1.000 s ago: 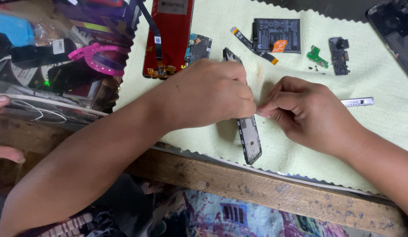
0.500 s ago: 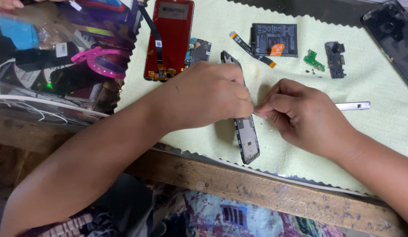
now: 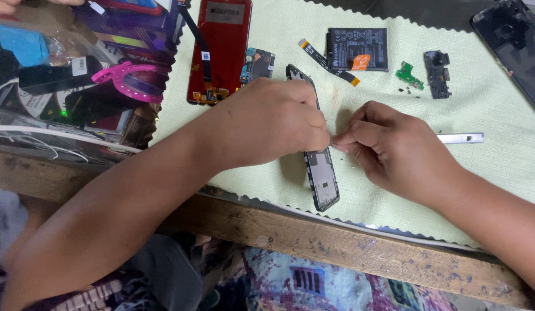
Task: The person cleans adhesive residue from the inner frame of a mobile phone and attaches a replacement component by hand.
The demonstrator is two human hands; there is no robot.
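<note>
The person works on a black phone frame [image 3: 320, 173] that lies lengthwise on a pale green cloth [image 3: 498, 155] covering the table, its near end close to the table's worn wooden edge [image 3: 336, 247]. The left hand [image 3: 267, 124] is curled over the frame's upper part, pressing it down, while the right hand [image 3: 397, 150] meets it at the frame's right edge with thumb and forefinger pressed together, apparently pinching something too small to make out. It looks like a fine picking or peeling step along that edge; the next move would call for a steady pull while the frame is pinned flat. Beyond the frame lie a red phone back panel [image 3: 221, 49], a small circuit board [image 3: 257, 63], a flex ribbon [image 3: 328, 60], a black battery [image 3: 358, 49], a green board piece [image 3: 409, 75] and a dark module [image 3: 437, 66]. To the frame's right, a thin metal strip [image 3: 460, 138] sits near the right hand. A cluttered box with pink tape rings [image 3: 126, 80] crowds the left side.
</note>
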